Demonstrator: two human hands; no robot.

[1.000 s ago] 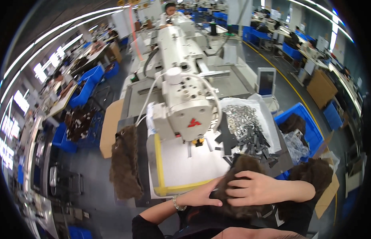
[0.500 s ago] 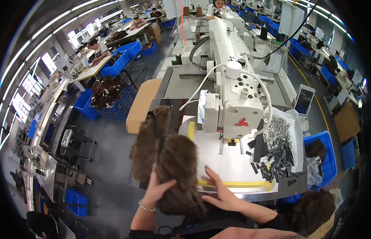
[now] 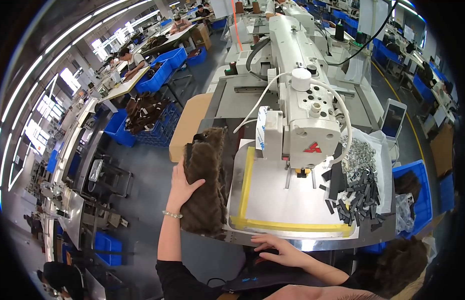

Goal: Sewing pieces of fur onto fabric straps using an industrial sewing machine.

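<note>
A brown fur piece (image 3: 205,200) with a dark strip along its left side lies lengthwise at the left end of the sewing machine's table. My left hand (image 3: 183,189) rests on its left edge, fingers stretched along the edge and thumb spread over the fur. Whatever lies beneath the fur is hidden. By the front edge of the table is my right hand (image 3: 282,251), empty, with its fingers apart. Beyond it a white plate (image 3: 272,200) bordered with yellow tape (image 3: 292,227) sits under the head of a white sewing machine (image 3: 310,132).
Metal rings (image 3: 360,152) and short black strips (image 3: 360,200) are heaped on the table's right. A tablet-like screen (image 3: 393,120) stands behind them. At the far right is a blue bin (image 3: 422,200); more brown fur (image 3: 402,265) lies at lower right. A cardboard sheet (image 3: 190,125) stands left.
The fur piece, earlier raised and bulky in front of me, now lies flat at the table's left. My left hand moved forward and left; my right hand drew back toward the front edge.
</note>
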